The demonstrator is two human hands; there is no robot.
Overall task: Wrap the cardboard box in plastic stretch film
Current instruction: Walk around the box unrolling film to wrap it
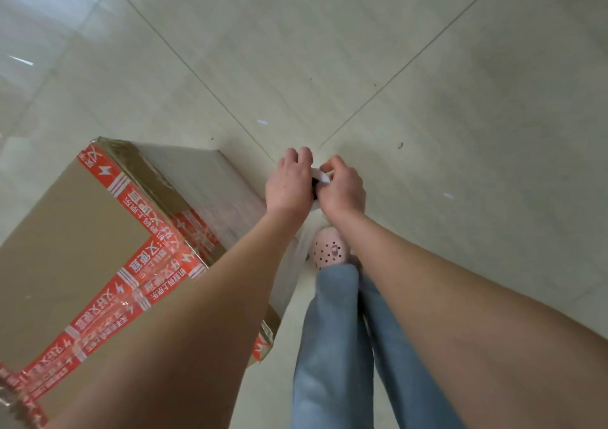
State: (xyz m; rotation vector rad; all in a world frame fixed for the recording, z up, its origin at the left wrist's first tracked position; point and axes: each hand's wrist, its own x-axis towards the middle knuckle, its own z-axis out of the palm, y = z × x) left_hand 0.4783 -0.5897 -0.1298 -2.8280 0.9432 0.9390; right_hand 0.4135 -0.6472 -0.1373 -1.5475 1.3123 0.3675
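Both hands, left hand (289,183) and right hand (342,189), close their fingers on a film roll (320,175) right of the cardboard box (75,231).

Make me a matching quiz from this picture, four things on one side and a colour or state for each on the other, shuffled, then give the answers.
Things:
1. box
2. tape
3. shoe
4. hands: left hand, right hand

States:
A. pink, with holes
B. red with white print
C. brown, standing on the floor
D. together, closed on the film

Pairs: 1-C, 2-B, 3-A, 4-D
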